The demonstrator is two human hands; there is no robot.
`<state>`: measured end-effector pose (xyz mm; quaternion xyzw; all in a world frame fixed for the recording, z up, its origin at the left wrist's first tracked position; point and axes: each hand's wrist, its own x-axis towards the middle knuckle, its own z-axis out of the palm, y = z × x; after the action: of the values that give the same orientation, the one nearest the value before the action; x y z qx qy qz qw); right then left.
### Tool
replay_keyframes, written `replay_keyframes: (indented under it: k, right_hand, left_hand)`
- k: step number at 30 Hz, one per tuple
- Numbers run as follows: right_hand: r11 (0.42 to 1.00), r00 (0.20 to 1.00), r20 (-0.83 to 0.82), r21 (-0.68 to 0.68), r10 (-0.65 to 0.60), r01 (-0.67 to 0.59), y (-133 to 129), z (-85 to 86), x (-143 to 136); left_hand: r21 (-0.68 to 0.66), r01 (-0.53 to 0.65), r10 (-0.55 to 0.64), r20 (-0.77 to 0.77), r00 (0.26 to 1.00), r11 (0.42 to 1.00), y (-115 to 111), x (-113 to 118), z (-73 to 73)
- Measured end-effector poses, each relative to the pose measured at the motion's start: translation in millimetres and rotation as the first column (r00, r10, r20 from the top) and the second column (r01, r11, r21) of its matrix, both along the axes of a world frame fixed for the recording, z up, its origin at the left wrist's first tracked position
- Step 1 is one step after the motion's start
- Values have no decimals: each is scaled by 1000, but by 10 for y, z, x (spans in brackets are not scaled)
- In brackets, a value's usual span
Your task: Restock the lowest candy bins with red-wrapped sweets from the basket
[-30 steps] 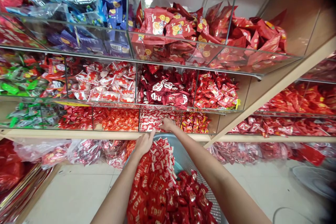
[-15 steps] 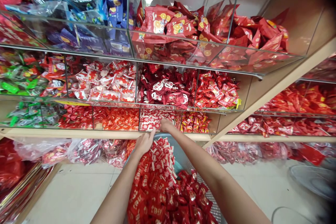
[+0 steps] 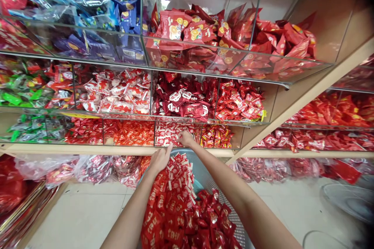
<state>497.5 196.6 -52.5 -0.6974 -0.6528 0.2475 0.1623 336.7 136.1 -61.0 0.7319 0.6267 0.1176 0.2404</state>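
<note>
My left hand (image 3: 160,159) is closed on the near-left part of the far rim of a blue-green plastic basket (image 3: 201,161). Inside the basket lie small red-and-white wrapped candies (image 3: 179,175), flat red packets with gold print (image 3: 163,210) and shiny dark-red wrapped candies (image 3: 210,218). Beyond the rim, my right hand (image 3: 186,139) reaches to the front of a bottom-shelf bin filled with red-and-white wrapped candies (image 3: 169,130). Its fingers are curled at these candies; what lies inside them is hidden.
Clear dividers split the shelves into bins. Orange-red candies (image 3: 134,132) lie left of my right hand, yellow-and-red ones (image 3: 214,136) to its right. Above are maroon packets (image 3: 181,95). A wooden shelf edge (image 3: 117,149) runs across, with plastic bags of candy (image 3: 96,167) beneath.
My right hand has shifted slightly and its fingers show more clearly over the bin's candies. My left hand keeps its hold on the basket. The view has turned very slightly.
</note>
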Motion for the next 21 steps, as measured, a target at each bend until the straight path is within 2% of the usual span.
replay_keyframes:
  k: [6,10,13,16,21]
  right_hand:
    - [996,993,-116,74,-38,47,-2,159,81]
    - [991,917,-397,107,-33,81,-155,313,180]
    - [992,823,-567,123,39,38,-457,399,277]
    - [999,744,-667,40,39,-17,-885,383,355]
    - [970,613,-767,-243,-190,-5,-1533,96,328]
  left_hand:
    - [-5,5,-5,7,1000,1000,8,-17,-32]
    - [-3,6,-6,9,1000,1000,7,-13,-30]
    - [-7,4,-3,16,1000,1000,1,-6,-15]
    - [-18,7,-6,36,999,1000,-6,-5,-5]
    - [11,9,-10,27,1000,1000,-3,-16,-35]
